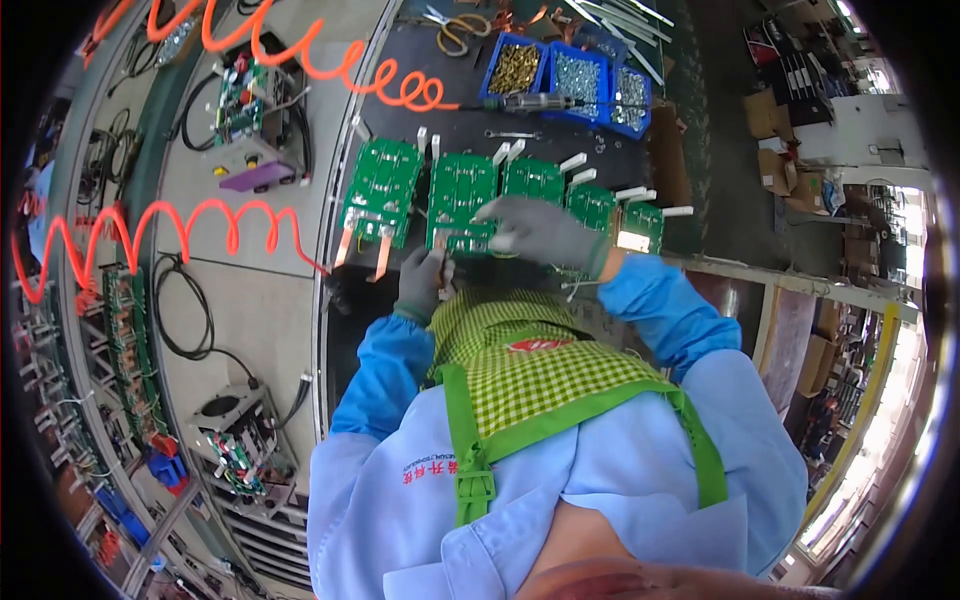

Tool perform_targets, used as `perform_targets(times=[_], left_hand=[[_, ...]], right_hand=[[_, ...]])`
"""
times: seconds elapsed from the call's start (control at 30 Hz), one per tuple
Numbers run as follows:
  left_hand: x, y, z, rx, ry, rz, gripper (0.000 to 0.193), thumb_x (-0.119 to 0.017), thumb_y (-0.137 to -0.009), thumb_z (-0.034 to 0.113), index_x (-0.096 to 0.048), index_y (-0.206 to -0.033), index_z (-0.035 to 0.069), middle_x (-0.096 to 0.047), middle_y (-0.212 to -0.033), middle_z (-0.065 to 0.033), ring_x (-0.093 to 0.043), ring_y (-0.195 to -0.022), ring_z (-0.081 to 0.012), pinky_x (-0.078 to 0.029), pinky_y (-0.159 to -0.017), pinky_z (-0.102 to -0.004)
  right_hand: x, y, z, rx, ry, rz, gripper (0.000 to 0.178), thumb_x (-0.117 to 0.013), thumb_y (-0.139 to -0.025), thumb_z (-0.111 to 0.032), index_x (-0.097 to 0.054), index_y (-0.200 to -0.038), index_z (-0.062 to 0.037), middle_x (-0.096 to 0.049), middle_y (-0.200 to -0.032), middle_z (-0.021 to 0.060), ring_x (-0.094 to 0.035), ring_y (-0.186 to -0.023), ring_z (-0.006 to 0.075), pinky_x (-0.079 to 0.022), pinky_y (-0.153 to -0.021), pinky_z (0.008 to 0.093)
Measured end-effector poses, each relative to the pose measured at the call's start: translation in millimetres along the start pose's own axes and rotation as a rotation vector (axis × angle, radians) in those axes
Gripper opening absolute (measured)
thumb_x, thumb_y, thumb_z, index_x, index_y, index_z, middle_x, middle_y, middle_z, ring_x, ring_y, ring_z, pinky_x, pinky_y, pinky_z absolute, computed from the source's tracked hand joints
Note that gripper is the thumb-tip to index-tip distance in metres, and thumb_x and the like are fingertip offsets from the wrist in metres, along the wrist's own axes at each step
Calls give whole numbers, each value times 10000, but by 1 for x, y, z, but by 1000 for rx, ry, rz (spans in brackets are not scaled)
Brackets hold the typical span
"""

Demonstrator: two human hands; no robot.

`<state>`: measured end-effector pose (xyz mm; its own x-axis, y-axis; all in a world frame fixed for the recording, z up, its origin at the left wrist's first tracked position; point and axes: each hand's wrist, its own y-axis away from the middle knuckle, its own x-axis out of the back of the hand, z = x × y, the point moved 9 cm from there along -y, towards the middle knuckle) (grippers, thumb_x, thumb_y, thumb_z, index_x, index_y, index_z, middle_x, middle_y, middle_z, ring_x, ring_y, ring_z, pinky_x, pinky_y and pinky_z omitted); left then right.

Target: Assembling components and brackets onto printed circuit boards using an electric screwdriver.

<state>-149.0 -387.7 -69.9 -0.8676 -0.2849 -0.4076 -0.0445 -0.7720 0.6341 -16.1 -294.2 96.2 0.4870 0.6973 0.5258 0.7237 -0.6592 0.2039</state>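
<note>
Several green circuit boards with white leads stand in a row on the dark bench. My left hand (421,283), in a grey glove, is closed at the near edge of the second circuit board (462,185). Its fingers are pinched round a copper strip (440,243), partly hidden by the glove. Also gloved in grey, my right hand (548,232) reaches across the near part of the second and third boards with its fingers stretched out to the left; I see nothing held in it. On the leftmost circuit board (385,180), two copper strips (382,257) jut toward me.
Blue bins (575,78) of brass and silver hardware stand at the back, with a screwdriver-like power tool (530,102) across their front. Scissors (457,32) and a small wrench (512,134) lie nearby. Coiled orange air hoses (235,215) span the left, above open electronic units (250,130).
</note>
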Motion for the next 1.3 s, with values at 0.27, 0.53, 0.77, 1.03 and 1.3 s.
perform_targets(times=[0.27,0.53,0.77,1.03,1.3], left_hand=[[-6,10,11,98,51,232,182,-540,-850,185,-557,-940,28,-548,-750,-22,-528,-575,-100,-435,-460,-224],[5,9,7,106,26,302,229,-526,-866,182,-538,-1011,5,-577,-734,-55,-545,-557,-114,-454,-489,-217],[1,10,-2,83,40,364,253,-536,-873,206,-520,-1041,17,-571,-763,-45,-552,-596,-106,-448,-510,-207],[2,20,1,111,28,432,294,-558,-867,195,-525,-1077,-8,-589,-808,-58,-575,-637,-110,-493,-551,-207],[13,10,-14,81,131,396,271,-534,-878,192,-518,-1078,10,-575,-822,-59,-575,-657,-123,-510,-575,-227]], right_hand=[[297,37,191,-169,233,613,335,-597,-804,-220,-576,-1085,-39,-635,-937,92,-589,-787,144,-468,-736,279],[346,10,368,-470,709,506,385,-580,-753,-259,-580,-1094,-80,-577,-1065,193,-537,-1004,345,-416,-880,402],[334,-15,355,-271,718,534,311,-639,-714,-172,-591,-1015,-110,-568,-990,160,-535,-959,340,-425,-837,411],[334,-22,359,-211,743,460,151,-601,-755,-134,-569,-888,-69,-562,-938,164,-530,-907,359,-429,-782,424],[336,-20,356,-270,794,417,215,-593,-733,-118,-576,-946,-98,-571,-955,170,-550,-894,357,-449,-764,431]])
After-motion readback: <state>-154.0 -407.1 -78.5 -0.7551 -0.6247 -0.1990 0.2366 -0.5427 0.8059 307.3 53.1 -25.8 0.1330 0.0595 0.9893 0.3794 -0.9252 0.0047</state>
